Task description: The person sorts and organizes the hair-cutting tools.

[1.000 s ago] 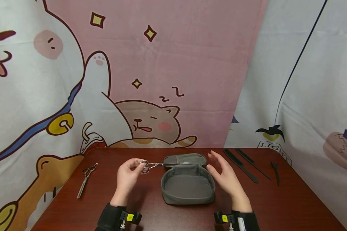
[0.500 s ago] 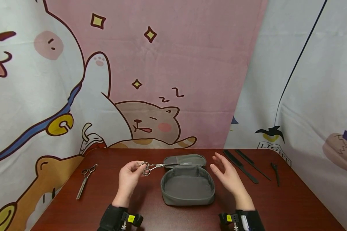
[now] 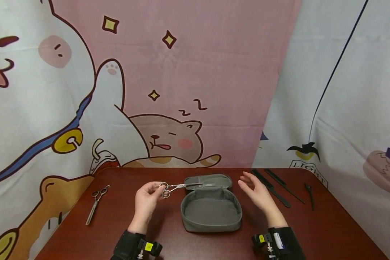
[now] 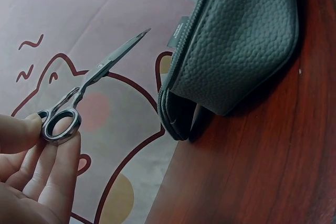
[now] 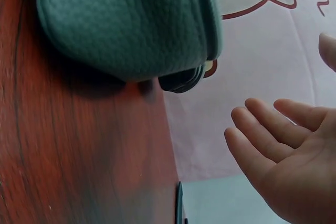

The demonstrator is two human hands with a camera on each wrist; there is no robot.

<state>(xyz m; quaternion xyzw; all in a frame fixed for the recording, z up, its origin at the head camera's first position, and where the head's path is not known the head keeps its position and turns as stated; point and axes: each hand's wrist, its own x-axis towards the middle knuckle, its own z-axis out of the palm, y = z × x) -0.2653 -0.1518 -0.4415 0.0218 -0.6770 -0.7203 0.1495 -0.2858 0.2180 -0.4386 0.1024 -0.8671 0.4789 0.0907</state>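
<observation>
My left hand (image 3: 146,202) pinches a pair of silver scissors (image 4: 102,69) by the finger rings, thumb on one side and fingers on the other. Their closed blades point right, and in the head view they overlap the raised lid of a grey zippered case (image 3: 211,226). That case stands unzipped with its lid folded back, and its grey inside shows bare. In the left wrist view the blade tip is apart from the pebbled case wall (image 4: 241,40). To the right of the case, my right hand (image 3: 258,193) is held up with relaxed, spread fingers (image 5: 257,135) and holds nothing.
Another pair of scissors (image 3: 97,204) lies at the table's left. On the right are a wide black comb (image 3: 271,187), a thin-tailed comb (image 3: 284,185) and a small dark clip-like tool (image 3: 310,196). A printed cloth (image 3: 234,90) hangs behind the brown table (image 3: 338,231).
My right hand has drawn away from the case, to the right and slightly down. The left hand has shifted slightly right with the scissors still pinched.
</observation>
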